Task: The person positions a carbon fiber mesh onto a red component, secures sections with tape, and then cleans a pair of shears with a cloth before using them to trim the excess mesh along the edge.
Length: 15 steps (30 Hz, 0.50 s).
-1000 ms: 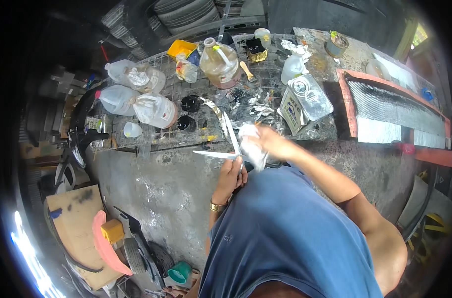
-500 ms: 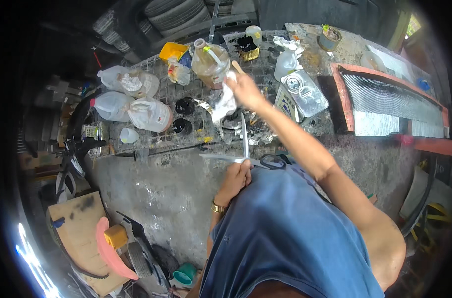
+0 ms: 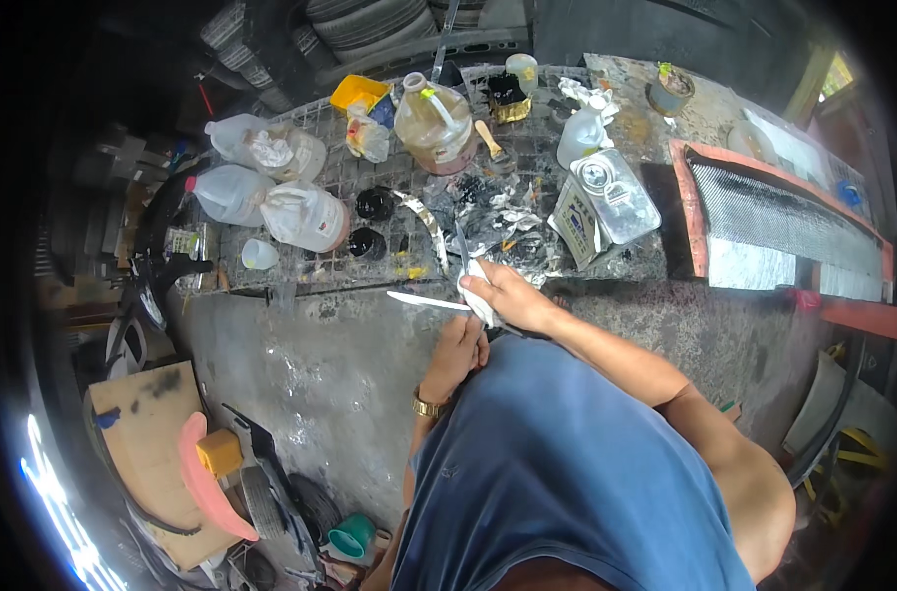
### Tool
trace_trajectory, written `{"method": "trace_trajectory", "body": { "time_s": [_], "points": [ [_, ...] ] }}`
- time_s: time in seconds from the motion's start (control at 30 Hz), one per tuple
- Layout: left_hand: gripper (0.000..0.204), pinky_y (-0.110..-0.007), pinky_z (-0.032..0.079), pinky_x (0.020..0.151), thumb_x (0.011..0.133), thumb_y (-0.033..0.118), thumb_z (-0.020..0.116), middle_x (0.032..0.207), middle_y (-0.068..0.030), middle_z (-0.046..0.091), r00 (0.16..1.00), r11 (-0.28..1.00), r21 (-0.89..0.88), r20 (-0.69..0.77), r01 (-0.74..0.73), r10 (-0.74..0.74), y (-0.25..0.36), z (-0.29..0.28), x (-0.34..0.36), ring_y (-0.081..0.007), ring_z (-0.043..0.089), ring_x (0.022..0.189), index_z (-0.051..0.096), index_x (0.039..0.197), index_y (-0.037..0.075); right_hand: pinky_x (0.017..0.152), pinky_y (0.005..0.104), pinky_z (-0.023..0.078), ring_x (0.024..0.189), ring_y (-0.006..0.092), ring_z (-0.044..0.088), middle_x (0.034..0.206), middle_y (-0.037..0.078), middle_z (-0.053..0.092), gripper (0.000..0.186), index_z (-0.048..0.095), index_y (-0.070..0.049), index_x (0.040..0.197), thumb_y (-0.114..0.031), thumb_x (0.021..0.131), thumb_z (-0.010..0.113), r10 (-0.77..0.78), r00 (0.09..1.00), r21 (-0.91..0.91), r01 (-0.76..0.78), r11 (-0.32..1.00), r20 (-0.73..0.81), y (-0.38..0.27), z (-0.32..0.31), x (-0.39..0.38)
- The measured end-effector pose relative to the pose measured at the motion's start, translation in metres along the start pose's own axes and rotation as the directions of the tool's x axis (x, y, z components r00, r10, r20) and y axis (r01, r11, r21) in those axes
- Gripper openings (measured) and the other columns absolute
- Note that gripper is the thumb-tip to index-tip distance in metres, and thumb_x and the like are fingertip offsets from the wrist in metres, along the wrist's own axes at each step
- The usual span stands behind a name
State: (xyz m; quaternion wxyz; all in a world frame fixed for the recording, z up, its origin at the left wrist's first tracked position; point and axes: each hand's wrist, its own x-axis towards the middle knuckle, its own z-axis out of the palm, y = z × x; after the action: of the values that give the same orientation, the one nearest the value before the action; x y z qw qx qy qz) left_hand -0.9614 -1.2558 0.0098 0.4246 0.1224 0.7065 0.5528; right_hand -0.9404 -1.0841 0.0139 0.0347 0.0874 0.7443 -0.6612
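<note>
A pair of large scissors (image 3: 424,299) is spread open in front of my torso, one blade to the left and one toward the bench. My left hand (image 3: 454,355) is closed around it near the pivot. My right hand (image 3: 514,297) pinches a crumpled white rag (image 3: 474,288) against the blade that points at the bench. The scissors' handles are hidden by my hands and shirt. Just beyond the blades, a curved, white-smeared strip (image 3: 429,225) lies on the stained bench.
On the grid-marked workbench (image 3: 301,279) stand plastic jugs (image 3: 437,123), a rectangular metal can (image 3: 618,197) and dark cups (image 3: 367,243). A brush with a wooden handle (image 3: 488,138) lies behind. An orange-edged mesh panel (image 3: 783,212) is at right; cardboard (image 3: 148,433) lies lower left.
My right hand came back from the bench with the white rag and brought it onto the scissors' blade. The wooden-handled brush lies uncovered on the bench. My left hand keeps its hold.
</note>
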Motion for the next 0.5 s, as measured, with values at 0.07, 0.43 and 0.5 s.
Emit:
{"method": "trace_trajectory", "body": {
  "time_s": [0.07,0.43,0.5],
  "points": [
    [0.04,-0.025,0.037,0.043,0.104,0.025,0.043,0.053,-0.0051,0.054,1.0,0.999,0.038,0.009,-0.028,0.028,0.004,0.002,0.002,-0.009,0.047,0.044,0.051,0.073,0.002,0.067,0.0299,0.048,0.072,0.0134,0.061,0.08,0.008,0.067,0.034,0.058,-0.001,0.098,-0.033,0.102,0.047,0.0,0.999,0.137,0.006,0.991,-0.048,0.001,0.0,0.009],
    [0.049,-0.025,0.042,0.047,0.104,0.029,0.043,0.053,-0.0034,0.056,0.998,0.995,0.099,0.057,-0.009,0.003,0.007,-0.001,-0.007,-0.0097,0.044,0.041,0.058,0.068,-0.001,0.058,0.0291,0.055,0.067,0.018,0.068,0.084,0.013,0.07,0.033,0.058,-0.001,0.101,-0.032,0.103,0.045,-0.015,0.961,0.533,0.166,0.83,-0.275,-0.048,-0.081,0.077],
    [0.048,-0.023,0.041,0.045,0.104,0.029,0.044,0.055,-0.0029,0.057,0.999,0.999,0.041,0.041,0.0,-0.001,0.007,-0.004,-0.005,-0.0076,0.043,0.041,0.06,0.07,-0.001,0.057,0.0304,0.056,0.066,0.0204,0.068,0.084,0.013,0.068,0.032,0.056,-0.001,0.104,-0.03,0.103,0.042,0.015,0.951,0.576,0.174,0.799,-0.308,-0.05,-0.102,0.059]
  ]
}}
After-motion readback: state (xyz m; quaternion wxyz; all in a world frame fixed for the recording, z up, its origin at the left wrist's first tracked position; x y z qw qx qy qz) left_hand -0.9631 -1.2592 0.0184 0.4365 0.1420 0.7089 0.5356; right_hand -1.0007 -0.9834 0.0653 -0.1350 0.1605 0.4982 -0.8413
